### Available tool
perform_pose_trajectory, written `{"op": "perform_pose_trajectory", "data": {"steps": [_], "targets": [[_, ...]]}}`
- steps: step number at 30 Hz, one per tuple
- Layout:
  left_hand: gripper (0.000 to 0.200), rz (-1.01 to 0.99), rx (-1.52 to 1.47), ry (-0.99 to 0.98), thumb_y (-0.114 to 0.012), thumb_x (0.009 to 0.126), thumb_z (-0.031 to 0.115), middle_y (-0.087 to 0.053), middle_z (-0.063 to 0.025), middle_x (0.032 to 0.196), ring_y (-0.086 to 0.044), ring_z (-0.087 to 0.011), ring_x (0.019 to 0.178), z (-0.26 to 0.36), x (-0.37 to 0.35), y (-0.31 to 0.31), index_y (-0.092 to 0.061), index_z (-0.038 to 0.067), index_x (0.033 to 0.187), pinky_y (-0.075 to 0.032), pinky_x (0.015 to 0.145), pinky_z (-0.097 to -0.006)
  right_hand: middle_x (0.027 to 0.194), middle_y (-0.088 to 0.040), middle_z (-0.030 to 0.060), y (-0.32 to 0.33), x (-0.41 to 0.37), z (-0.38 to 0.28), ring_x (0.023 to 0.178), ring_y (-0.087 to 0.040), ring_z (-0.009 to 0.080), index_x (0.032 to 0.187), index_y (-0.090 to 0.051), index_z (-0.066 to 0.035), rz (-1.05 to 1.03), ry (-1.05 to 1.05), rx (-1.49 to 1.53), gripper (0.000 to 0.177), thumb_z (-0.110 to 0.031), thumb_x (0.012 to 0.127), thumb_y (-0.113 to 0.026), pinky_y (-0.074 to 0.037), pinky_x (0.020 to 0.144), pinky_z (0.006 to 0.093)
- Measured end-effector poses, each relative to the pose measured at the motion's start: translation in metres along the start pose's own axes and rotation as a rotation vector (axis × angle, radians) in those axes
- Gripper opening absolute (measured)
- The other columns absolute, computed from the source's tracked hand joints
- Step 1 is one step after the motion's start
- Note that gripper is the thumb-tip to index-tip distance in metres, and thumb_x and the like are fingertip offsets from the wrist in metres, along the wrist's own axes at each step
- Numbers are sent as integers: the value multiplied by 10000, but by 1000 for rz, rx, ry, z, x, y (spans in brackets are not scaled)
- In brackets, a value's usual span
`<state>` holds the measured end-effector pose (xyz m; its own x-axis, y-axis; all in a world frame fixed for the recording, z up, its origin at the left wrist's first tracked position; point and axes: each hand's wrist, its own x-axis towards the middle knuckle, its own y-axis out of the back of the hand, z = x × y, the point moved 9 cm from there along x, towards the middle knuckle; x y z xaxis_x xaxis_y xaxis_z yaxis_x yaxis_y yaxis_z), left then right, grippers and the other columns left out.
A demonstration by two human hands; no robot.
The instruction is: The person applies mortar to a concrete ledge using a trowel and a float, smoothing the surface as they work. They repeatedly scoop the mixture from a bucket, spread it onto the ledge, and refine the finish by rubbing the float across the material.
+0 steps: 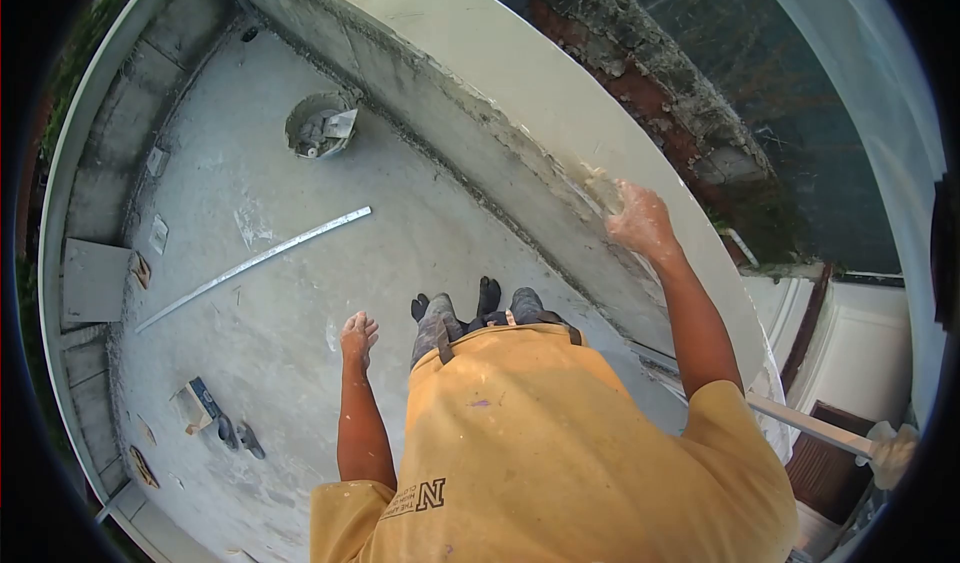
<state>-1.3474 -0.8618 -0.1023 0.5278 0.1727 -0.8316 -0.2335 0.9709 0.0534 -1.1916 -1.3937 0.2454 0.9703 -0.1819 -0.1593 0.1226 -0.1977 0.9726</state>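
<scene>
My right hand [640,221] is at the inner edge of the pale, smooth wall top [540,93], its fingers closed round a tool [603,189] smeared with plaster. The tool's shape is hard to make out. Below that edge runs the rough grey wall face [470,143]. My left hand [359,339] hangs over the concrete floor, fingers apart and whitish with dust, and nothing is in it.
A bucket [320,126] with mixed material and a flat piece inside stands on the floor. A long metal straightedge [255,261] lies left of centre. Near the left wall are a grey board [93,281], a box [197,404] and a pair of sandals [238,435].
</scene>
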Motion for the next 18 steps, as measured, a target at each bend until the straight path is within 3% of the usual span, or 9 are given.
{"op": "perform_pose_trajectory", "data": {"steps": [4, 7, 11, 15, 18], "targets": [[490, 50, -4, 114, -546, 937, 335, -573, -181, 1229, -603, -276, 1071, -50, 4, 40, -452, 31, 1309, -489, 864, -394, 1004, -666, 250, 20, 26, 88, 996, -643, 363, 1026, -645, 57, -13, -595, -15, 425, -225, 708, -655, -502, 869, 424], [475, 61, 54, 224, -545, 934, 325, -582, -172, 1204, -611, -273, 1040, -97, -1, 60, -458, 34, 1299, -497, 846, -399, 1044, -662, 246, -1, 74, 56, 1033, -635, 359, 1027, -658, 44, 22, -598, -9, 433, -252, 710, -657, -500, 890, 405], [400, 64, 55, 277, -541, 944, 284, -618, -137, 1123, -631, -248, 958, -113, -9, 66, -502, 42, 1259, -511, 788, -389, 1104, -649, 238, -15, 138, -62, 1045, -636, 350, 1073, -655, 22, -108, -350, -33, 451, -255, 717, -645, -490, 925, 386], [425, 88, -9, 184, -560, 941, 314, -627, -126, 1092, -632, -234, 949, -85, -19, 67, -511, 36, 1259, -514, 791, -377, 1134, -633, 251, 24, 206, -111, 1090, -617, 348, 1117, -636, 28, -93, -167, 181, 490, -249, 715, -679, -482, 942, 386], [442, 148, -85, 82, -569, 939, 333, -630, -125, 1092, -635, -228, 950, -62, -33, 87, -515, 31, 1259, -515, 789, -369, 1161, -633, 225, 38, 273, -109, 1109, -614, 326, 1131, -634, 21, 29, -233, 51, 481, -253, 739, -677, -488, 938, 374]]}}
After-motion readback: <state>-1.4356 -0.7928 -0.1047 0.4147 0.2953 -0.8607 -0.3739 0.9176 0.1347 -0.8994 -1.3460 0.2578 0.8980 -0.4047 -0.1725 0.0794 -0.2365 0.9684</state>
